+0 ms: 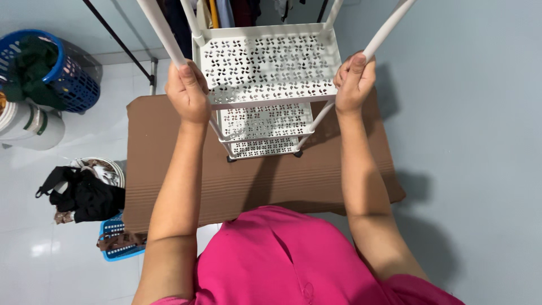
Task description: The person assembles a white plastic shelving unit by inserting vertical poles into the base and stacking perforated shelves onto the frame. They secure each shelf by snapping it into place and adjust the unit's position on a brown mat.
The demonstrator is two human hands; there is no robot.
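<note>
Head view, looking straight down: both hands grip a white plastic shelf rack (pixel 265 85) by its two near upright poles. The left hand (pixel 188 93) is closed around the left pole (pixel 161 31), fingers wrapped, thumb on top. The right hand (pixel 353 83) is closed around the right pole (pixel 387 28) in the same manner. Both poles rise past the hands toward the camera.

The rack has three perforated tiers visible, stacked one below the other; the top tier (pixel 268 59) lies between the two hands, and the lower tiers appear smaller beneath it. The rack stands on a brown ribbed mat (pixel 254 183) spread on the floor, near the mat's far edge and just beside the grey wall (pixel 468 113).

To the left, a blue laundry basket (pixel 68 73) holds dark green cloth. A white bucket (pixel 28 124) stands below it. Nearer the person, a pile of black clothing (pixel 84 195) rests on a round container, and a small blue crate (pixel 116 240) sits at the mat's near-left corner. Hanging garments (pixel 226 11) show at the top edge. The person wears a pink shirt (pixel 282 260).
</note>
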